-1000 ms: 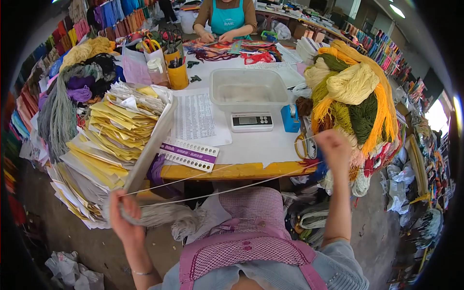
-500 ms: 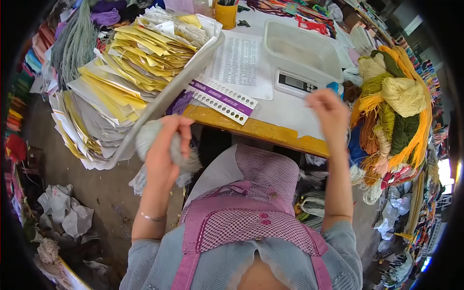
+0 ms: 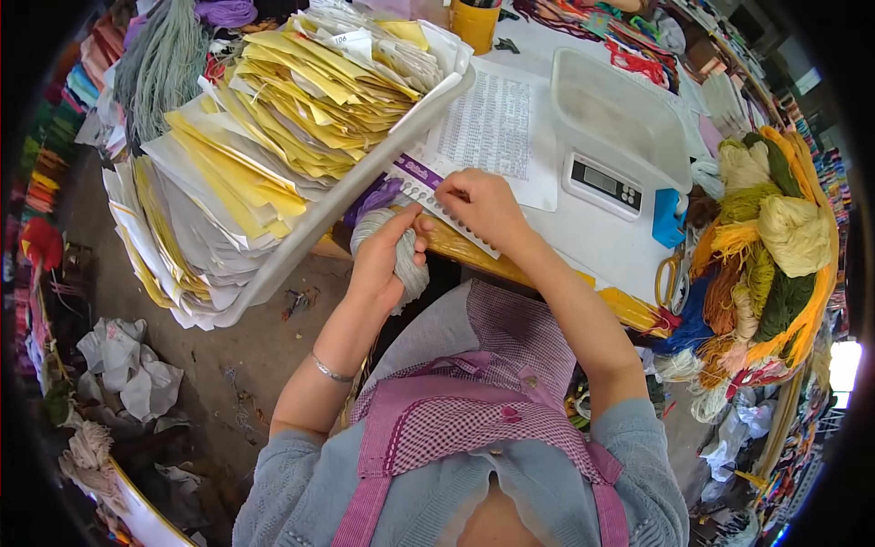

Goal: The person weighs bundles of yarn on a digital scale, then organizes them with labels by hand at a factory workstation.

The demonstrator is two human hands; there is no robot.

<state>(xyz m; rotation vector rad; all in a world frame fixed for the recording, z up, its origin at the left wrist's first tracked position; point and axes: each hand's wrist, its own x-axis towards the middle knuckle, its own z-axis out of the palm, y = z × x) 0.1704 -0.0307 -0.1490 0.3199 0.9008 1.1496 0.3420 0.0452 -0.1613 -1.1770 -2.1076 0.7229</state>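
Note:
My left hand is wrapped round a pale grey skein of thread, just off the table's front edge. Close by on the right, my right hand has its fingers pinched together over a white and purple card with a row of holes. Whatever sits in that pinch, if anything, is too small to make out. Part of the card is covered by the right hand. Purple thread lies beside the card's left end, behind the skein. A printed sheet lies beyond the card.
A long bin packed with yellow and white paper packets stands at left. A digital scale, plastic tub, blue object and yellow-handled scissors lie right. Colourful yarn hanks hang at far right.
My right hand has swung left from near the scale to the card, its fingers pinched. My left hand has brought the grey skein rightward, nearer the card. The whole view has shifted slightly.

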